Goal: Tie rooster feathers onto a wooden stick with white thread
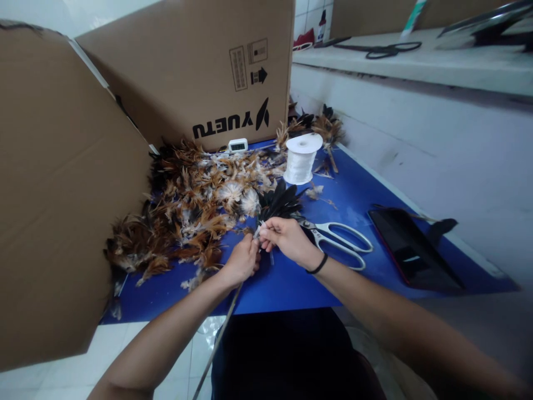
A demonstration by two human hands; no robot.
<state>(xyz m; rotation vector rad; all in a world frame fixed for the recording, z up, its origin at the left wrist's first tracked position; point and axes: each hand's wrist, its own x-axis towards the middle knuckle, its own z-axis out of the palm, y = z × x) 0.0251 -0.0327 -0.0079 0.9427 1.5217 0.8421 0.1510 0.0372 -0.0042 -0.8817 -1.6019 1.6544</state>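
Observation:
A thin stick (227,322) slants up from below the table edge, and my left hand (244,258) is wrapped round its upper part. Black feathers (281,200) fan out at its top end, just beyond my fingers. My right hand (287,236) is closed in a pinch against the feather base, touching the left fingertips. Something small and whitish shows between the two hands, too small to tell whether quills or a strip. Large silver-handled scissors (339,239) lie beside my right wrist, blades partly hidden. Behind the feathers stands a white spool (300,161) wound with pale, shiny ribbon or thread.
Brown and white feathers (200,205) are heaped over the left of the blue table (291,289). Cardboard panels (166,72) wall off the left and back. A dark phone or tablet (412,247) lies at right. Black scissors (387,50) rest on the ledge (458,72). A small digital display (238,145) stands behind.

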